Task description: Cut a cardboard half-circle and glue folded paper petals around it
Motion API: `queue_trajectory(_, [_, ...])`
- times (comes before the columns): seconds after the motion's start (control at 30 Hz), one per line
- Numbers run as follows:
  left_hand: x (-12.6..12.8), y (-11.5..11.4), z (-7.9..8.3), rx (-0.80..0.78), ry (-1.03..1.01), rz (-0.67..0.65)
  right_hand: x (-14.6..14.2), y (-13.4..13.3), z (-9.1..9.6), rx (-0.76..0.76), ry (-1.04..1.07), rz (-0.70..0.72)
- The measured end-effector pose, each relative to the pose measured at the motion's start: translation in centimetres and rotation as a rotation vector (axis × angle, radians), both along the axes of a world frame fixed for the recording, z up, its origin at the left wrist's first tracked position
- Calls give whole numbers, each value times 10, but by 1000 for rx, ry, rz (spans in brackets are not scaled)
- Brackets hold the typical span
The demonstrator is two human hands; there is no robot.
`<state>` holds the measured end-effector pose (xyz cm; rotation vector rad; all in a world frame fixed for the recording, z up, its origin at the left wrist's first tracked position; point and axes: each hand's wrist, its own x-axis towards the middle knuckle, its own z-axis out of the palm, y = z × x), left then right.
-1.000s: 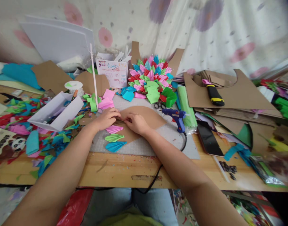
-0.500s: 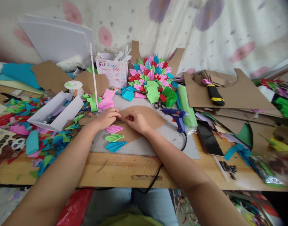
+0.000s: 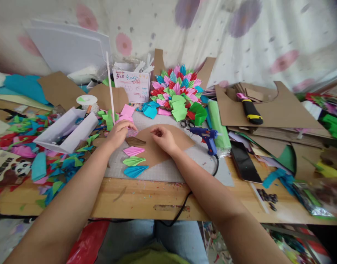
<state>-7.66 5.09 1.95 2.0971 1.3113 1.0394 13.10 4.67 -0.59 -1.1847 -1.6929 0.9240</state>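
Observation:
A brown cardboard piece (image 3: 168,143) lies on a grey cutting mat (image 3: 185,167). Pink (image 3: 133,150), green (image 3: 133,160) and blue (image 3: 135,171) folded paper leaves sit in a column along its left edge, with a brown folded leaf (image 3: 135,141) above them. My left hand (image 3: 118,133) hovers just left of the brown leaf, fingers stretched toward loose pink folded papers (image 3: 126,112), holding nothing I can see. My right hand (image 3: 164,139) rests on the cardboard, fingers loosely bent and empty.
A blue glue gun (image 3: 206,136) stands right of the cardboard, its cord running off the table edge. Behind are a multicoloured paper-leaf wreath (image 3: 177,87), a white tray (image 3: 64,129), scissors (image 3: 185,123), a black phone (image 3: 244,161), stacked cardboard with a utility knife (image 3: 251,110), and paper scraps at left.
Both hands have lifted off the brown folded leaf and drawn apart. The left hand moved up toward the pink papers; the leaf now lies uncovered on the cardboard.

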Motion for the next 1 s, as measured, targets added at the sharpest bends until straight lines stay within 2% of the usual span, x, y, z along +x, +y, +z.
queue_trajectory(0.23, [0, 2, -5, -67, -7, 152, -1, -4, 8, -20, -8, -48])
queue_trajectory(0.53, [0, -1, -1, -79, -75, 376, 1, -19, 20, 82, -389, -106])
queue_trajectory(0.77, [-2, -2, 2, -6, -87, 427, 9, -11, 29, 241, -614, -101])
queue_trajectory(1.0, [-9, 4, -3, 24, -66, 463, 38, -1, 57, 174, -679, -272])
